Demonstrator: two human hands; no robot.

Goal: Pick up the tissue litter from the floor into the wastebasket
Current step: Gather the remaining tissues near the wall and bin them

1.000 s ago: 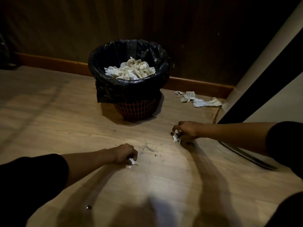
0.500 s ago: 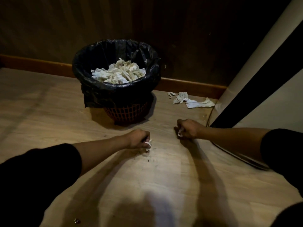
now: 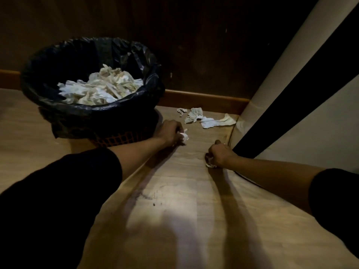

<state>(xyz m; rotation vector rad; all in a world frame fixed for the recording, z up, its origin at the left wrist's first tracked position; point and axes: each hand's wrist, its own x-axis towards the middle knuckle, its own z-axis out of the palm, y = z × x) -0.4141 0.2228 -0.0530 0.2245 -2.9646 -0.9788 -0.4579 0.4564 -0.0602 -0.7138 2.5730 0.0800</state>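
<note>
Crumpled white tissue scraps (image 3: 206, 119) trail left-to-right along the baseboard beside the black-lined wastebasket (image 3: 93, 113); left hand (image 3: 171, 133) and right hand (image 3: 219, 156) each clench a wad.

Wooden skirting board (image 3: 204, 98), perhaps varnished.

I see pale wood-grain laminate floor (image 3: 174, 220), dim dark brown panelled wall (image 3: 194, 45), orange-brown wooden skirting board (image 3: 204, 99), cream-and-black slanted panel (image 3: 291, 84) at right.
</note>
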